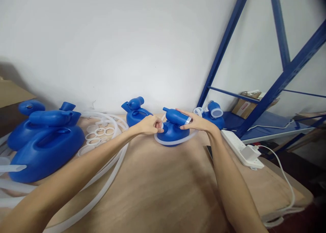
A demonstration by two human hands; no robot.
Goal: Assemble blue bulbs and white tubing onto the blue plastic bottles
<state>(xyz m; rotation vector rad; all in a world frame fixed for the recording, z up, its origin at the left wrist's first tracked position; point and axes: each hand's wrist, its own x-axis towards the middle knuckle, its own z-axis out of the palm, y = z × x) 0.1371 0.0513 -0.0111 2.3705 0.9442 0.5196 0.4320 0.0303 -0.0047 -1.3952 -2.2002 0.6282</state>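
A blue plastic urinal bottle (pixel 173 136) stands on the table at centre, with a translucent hose (pixel 175 143) looped around its front. My left hand (pixel 149 125) is closed at the bottle's left side, its fingertips pinching a small white plastic piece (pixel 162 125) whose exact form is partly hidden. A blue urinal head (pixel 177 116) with a spout and a clear rim lies across the top of the bottle. My right hand (pixel 195 121) wraps around the rim end of this head, thumb below and fingers on top.
Two large blue bottles (pixel 51 148) stand at left beside white rings (pixel 99 131) and long coiled hoses (pixel 109 182). Another blue bottle (pixel 139 117) is behind my left hand, and one (pixel 214 119) behind my right. A power strip (pixel 239 148) and blue rack (pixel 229 39) are at right.
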